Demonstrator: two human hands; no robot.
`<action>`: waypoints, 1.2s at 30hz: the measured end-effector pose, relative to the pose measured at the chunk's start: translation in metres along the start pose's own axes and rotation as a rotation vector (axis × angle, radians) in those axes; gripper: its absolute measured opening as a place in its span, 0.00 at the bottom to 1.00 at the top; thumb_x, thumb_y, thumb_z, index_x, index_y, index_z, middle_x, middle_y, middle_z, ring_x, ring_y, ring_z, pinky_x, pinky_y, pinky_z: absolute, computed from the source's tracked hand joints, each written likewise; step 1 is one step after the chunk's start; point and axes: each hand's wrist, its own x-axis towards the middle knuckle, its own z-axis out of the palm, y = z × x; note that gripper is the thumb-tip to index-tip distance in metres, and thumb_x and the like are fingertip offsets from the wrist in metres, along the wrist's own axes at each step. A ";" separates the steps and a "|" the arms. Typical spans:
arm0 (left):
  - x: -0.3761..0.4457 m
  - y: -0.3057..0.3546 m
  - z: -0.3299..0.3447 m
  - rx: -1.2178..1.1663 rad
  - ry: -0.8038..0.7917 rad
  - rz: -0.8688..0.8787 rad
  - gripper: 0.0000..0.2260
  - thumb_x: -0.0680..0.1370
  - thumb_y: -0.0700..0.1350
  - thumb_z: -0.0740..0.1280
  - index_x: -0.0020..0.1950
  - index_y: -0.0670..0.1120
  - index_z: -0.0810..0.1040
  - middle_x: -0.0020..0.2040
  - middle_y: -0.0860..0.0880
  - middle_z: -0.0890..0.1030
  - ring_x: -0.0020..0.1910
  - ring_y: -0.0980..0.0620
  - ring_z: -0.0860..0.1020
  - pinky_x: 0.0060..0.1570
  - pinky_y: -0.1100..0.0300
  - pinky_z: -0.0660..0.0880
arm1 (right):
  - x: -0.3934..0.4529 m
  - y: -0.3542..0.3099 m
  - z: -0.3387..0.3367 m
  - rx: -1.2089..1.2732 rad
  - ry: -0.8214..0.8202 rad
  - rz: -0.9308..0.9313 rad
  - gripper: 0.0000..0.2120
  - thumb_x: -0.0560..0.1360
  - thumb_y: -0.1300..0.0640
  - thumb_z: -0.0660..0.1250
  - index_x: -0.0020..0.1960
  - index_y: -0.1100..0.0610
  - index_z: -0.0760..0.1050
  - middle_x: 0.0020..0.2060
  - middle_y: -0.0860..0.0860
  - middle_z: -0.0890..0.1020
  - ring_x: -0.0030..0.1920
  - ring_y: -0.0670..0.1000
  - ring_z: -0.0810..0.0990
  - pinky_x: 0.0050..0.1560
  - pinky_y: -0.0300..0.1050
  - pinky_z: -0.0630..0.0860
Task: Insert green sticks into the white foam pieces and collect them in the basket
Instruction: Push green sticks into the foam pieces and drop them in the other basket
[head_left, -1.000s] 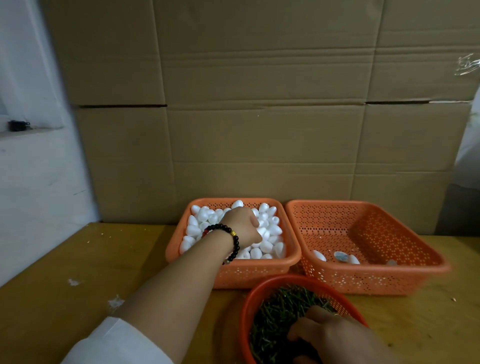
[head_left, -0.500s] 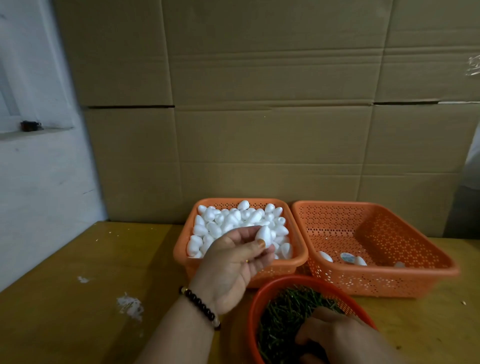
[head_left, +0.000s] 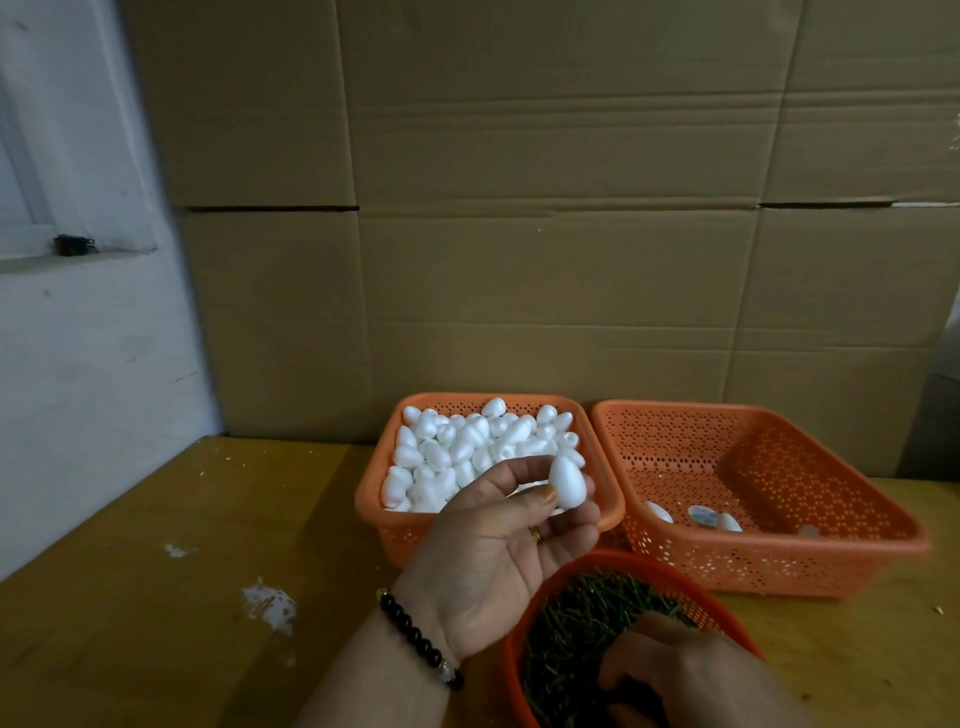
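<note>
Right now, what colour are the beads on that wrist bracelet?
Mostly black, with a gold bead and a clear one, on the bracelet; the head view shows it.

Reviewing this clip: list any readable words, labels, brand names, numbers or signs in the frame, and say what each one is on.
No legible text anywhere in this frame.
Bluish printed patch on a small piece in the right basket: too small and blurred to read.
Cardboard boxes, foam basket, stick basket, held foam piece in the left hand: no print visible.
</note>
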 end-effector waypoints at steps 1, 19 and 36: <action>0.000 0.000 0.000 -0.001 -0.002 -0.005 0.11 0.70 0.32 0.65 0.51 0.38 0.79 0.51 0.35 0.82 0.41 0.45 0.82 0.40 0.55 0.81 | 0.000 0.000 0.000 -0.006 0.001 0.000 0.15 0.74 0.39 0.59 0.60 0.38 0.68 0.55 0.37 0.72 0.56 0.37 0.73 0.63 0.33 0.64; 0.000 -0.006 0.001 0.059 0.042 0.004 0.16 0.65 0.31 0.71 0.51 0.40 0.79 0.35 0.43 0.80 0.32 0.51 0.79 0.31 0.61 0.78 | 0.002 -0.001 0.000 -0.011 -0.002 -0.006 0.17 0.75 0.38 0.58 0.62 0.40 0.66 0.54 0.38 0.72 0.55 0.40 0.74 0.59 0.34 0.68; -0.008 -0.013 0.015 0.854 0.196 0.402 0.15 0.64 0.44 0.77 0.47 0.57 0.80 0.43 0.45 0.83 0.43 0.41 0.82 0.47 0.43 0.80 | 0.003 0.000 0.000 -0.001 -0.017 0.002 0.17 0.74 0.36 0.57 0.61 0.39 0.67 0.53 0.37 0.71 0.55 0.40 0.73 0.59 0.35 0.68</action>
